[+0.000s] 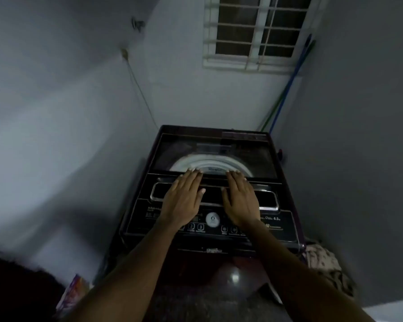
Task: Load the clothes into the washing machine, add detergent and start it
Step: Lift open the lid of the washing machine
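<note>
resting flat, fingers spread: left hand (184, 201) and right hand (240, 201) on the glossy dark boxy top-load washing machine's (209, 238) smooth glass lid (261, 156), two palms down, gripping nothing.

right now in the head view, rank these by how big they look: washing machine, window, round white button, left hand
1. washing machine, largest
2. window, cut off at the top edge, so only its visible part counts
3. left hand, flat on the lid; nearer the camera than the window
4. round white button, clearly smallest

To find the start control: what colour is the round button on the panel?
White round button, seen in the head view.
</note>
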A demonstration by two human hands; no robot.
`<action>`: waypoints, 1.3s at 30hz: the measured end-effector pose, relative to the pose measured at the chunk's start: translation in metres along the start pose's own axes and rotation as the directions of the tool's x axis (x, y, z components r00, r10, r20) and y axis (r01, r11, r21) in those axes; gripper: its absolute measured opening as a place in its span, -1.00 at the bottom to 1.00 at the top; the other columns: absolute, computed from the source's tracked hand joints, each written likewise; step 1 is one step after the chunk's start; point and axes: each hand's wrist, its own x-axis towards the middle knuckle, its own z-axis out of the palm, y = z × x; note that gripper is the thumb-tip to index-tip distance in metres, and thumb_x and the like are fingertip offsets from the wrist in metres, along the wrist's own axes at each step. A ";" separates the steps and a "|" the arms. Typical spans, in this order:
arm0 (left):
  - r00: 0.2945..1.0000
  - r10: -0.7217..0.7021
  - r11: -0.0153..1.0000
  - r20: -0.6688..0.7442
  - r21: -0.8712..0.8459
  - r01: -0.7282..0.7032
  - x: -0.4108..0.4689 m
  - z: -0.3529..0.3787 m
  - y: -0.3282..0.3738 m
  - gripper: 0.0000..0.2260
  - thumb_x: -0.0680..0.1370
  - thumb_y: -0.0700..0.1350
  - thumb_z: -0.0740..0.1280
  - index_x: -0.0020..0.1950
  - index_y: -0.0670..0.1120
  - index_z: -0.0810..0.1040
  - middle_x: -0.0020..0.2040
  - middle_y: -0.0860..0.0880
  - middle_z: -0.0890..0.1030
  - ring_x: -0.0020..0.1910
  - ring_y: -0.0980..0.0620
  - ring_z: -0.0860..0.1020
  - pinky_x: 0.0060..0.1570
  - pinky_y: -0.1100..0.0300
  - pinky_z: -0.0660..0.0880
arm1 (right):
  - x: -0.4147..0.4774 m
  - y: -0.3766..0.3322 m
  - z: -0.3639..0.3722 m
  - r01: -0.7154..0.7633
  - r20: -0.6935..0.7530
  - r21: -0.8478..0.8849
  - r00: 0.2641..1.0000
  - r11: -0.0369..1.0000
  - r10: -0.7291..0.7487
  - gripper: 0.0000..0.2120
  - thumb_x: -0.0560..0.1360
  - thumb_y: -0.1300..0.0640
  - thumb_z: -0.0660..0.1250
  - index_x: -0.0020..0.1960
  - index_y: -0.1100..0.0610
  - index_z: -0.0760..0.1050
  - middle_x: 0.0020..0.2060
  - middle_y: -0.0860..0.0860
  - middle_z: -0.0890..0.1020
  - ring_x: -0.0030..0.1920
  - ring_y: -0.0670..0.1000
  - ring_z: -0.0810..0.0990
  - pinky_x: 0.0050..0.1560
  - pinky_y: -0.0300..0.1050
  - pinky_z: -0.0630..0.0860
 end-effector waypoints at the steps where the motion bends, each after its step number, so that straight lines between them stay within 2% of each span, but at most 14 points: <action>1: 0.999 -0.009 1.000 0.045 0.006 0.009 -0.003 0.003 -0.002 -0.51 0.67 0.07 0.00 0.51 -0.17 0.31 0.50 -0.09 0.36 0.51 -0.04 0.28 0.45 0.03 0.26 | -0.002 0.002 0.004 -0.010 0.029 -0.012 1.000 1.000 0.010 -0.49 0.62 -0.04 0.05 0.50 0.15 0.21 0.45 0.11 0.33 0.49 0.08 0.22 0.47 -0.02 0.15; 8: 0.977 -0.043 0.999 0.207 0.026 0.038 -0.020 0.033 -0.015 -0.39 0.63 0.19 -0.15 0.56 -0.14 0.20 0.56 -0.07 0.25 0.55 -0.03 0.17 0.49 0.04 0.15 | -0.007 0.015 0.032 -0.056 0.198 -0.075 0.978 0.996 0.069 -0.42 0.60 -0.17 -0.01 0.51 0.12 0.18 0.47 0.07 0.30 0.50 0.07 0.19 0.50 -0.02 0.11; 13: 0.970 -0.067 0.997 0.232 -0.008 0.071 -0.023 0.043 -0.017 -0.37 0.62 0.22 -0.12 0.56 -0.13 0.21 0.57 -0.06 0.23 0.56 -0.02 0.15 0.49 0.04 0.13 | 0.009 0.019 0.036 -0.102 0.233 -0.120 0.964 0.987 0.128 -0.39 0.56 -0.29 0.02 0.47 0.06 0.25 0.42 0.04 0.36 0.45 0.07 0.25 0.48 0.02 0.11; 15: 0.973 -0.070 0.997 0.222 -0.017 0.076 -0.023 0.043 -0.017 -0.38 0.62 0.22 -0.10 0.56 -0.12 0.21 0.57 -0.06 0.22 0.56 -0.02 0.14 0.49 0.05 0.10 | 0.018 0.019 0.035 -0.111 0.254 -0.130 0.957 0.985 0.141 -0.38 0.54 -0.32 0.04 0.41 0.07 0.31 0.35 0.07 0.42 0.39 0.09 0.32 0.46 0.04 0.15; 19: 0.972 -0.089 0.995 0.217 -0.019 0.095 -0.025 0.039 -0.015 -0.38 0.61 0.22 -0.10 0.55 -0.10 0.22 0.56 -0.05 0.23 0.56 -0.01 0.14 0.49 0.08 0.02 | 0.038 0.015 0.030 -0.139 0.325 -0.134 0.929 0.981 0.176 -0.39 0.49 -0.37 0.09 0.21 0.12 0.44 0.21 0.09 0.48 0.25 0.11 0.38 0.28 0.03 0.31; 22: 0.978 -0.108 0.994 0.181 -0.015 0.112 -0.027 0.036 -0.013 -0.39 0.61 0.22 -0.07 0.53 -0.11 0.28 0.54 -0.06 0.29 0.54 -0.03 0.20 0.47 0.07 0.06 | 0.046 0.014 0.026 -0.163 0.360 -0.118 0.913 0.980 0.195 -0.37 0.47 -0.38 0.13 0.19 0.14 0.45 0.21 0.11 0.48 0.27 0.13 0.37 0.27 0.05 0.32; 26: 0.992 -0.097 0.995 0.086 0.018 0.096 -0.025 0.025 -0.013 -0.41 0.62 0.23 0.02 0.52 -0.11 0.28 0.52 -0.06 0.31 0.54 -0.04 0.21 0.49 0.04 0.06 | 0.064 0.008 0.007 -0.147 0.326 -0.115 0.929 0.982 0.177 -0.32 0.45 -0.43 0.08 0.14 0.14 0.50 0.19 0.13 0.53 0.25 0.15 0.42 0.27 0.08 0.36; 29: 0.990 -0.105 0.994 -0.091 -0.034 0.102 -0.001 0.006 -0.009 -0.52 0.64 0.11 0.07 0.41 -0.14 0.45 0.39 -0.07 0.50 0.45 -0.08 0.37 0.47 0.01 0.17 | 0.088 0.007 -0.016 -0.173 0.333 -0.054 0.925 0.983 0.181 -0.26 0.35 -0.52 0.00 -0.06 0.09 0.59 -0.04 0.09 0.65 0.04 0.13 0.59 0.11 0.08 0.52; 32: 0.964 -0.114 0.993 -0.239 -0.061 0.102 0.027 -0.010 -0.008 -0.60 0.62 0.04 0.14 0.33 -0.14 0.52 0.30 -0.06 0.57 0.39 -0.09 0.44 0.43 0.02 0.16 | 0.111 0.009 -0.043 -0.174 0.424 0.019 0.893 0.985 0.150 -0.45 0.44 -0.40 0.13 -0.14 0.07 0.56 -0.22 0.06 0.63 -0.15 0.10 0.61 -0.08 -0.03 0.56; 34: 0.957 -0.106 0.994 -0.270 -0.058 0.094 0.039 -0.016 -0.011 -0.61 0.61 0.03 0.14 0.34 -0.12 0.51 0.32 -0.05 0.56 0.40 -0.08 0.42 0.44 0.02 0.16 | 0.118 0.007 -0.061 -0.137 0.442 0.038 0.891 0.990 0.106 -0.56 0.51 -0.28 0.18 -0.07 0.08 0.57 -0.14 0.07 0.63 -0.12 0.10 0.59 -0.08 -0.05 0.52; 36: 0.957 -0.093 0.996 -0.275 -0.035 0.086 0.048 -0.020 -0.015 -0.61 0.62 0.01 0.13 0.37 -0.11 0.49 0.35 -0.03 0.53 0.43 -0.07 0.38 0.43 0.01 0.18 | 0.114 0.001 -0.075 -0.103 0.391 0.026 0.917 0.994 0.085 -0.60 0.55 -0.20 0.17 0.07 0.08 0.57 -0.04 0.07 0.63 -0.06 0.10 0.58 -0.02 -0.01 0.54; 37: 0.957 -0.087 0.996 -0.277 -0.019 0.086 0.052 -0.021 -0.017 -0.61 0.62 0.01 0.13 0.38 -0.10 0.48 0.37 -0.02 0.52 0.44 -0.07 0.37 0.43 0.01 0.18 | 0.107 -0.003 -0.079 -0.083 0.311 0.033 0.948 0.996 0.069 -0.63 0.56 -0.18 0.16 0.07 0.06 0.57 -0.04 0.06 0.64 -0.07 0.10 0.59 -0.03 0.01 0.55; 39: 0.954 -0.079 0.996 -0.289 0.012 0.086 0.059 -0.025 -0.018 -0.60 0.62 0.02 0.13 0.39 -0.10 0.47 0.39 -0.01 0.50 0.45 -0.07 0.35 0.42 0.02 0.17 | 0.081 -0.013 -0.074 -0.025 0.010 0.089 1.000 0.996 0.024 -0.73 0.57 -0.08 0.18 0.03 0.04 0.58 -0.06 0.03 0.65 -0.09 0.08 0.60 -0.04 0.04 0.55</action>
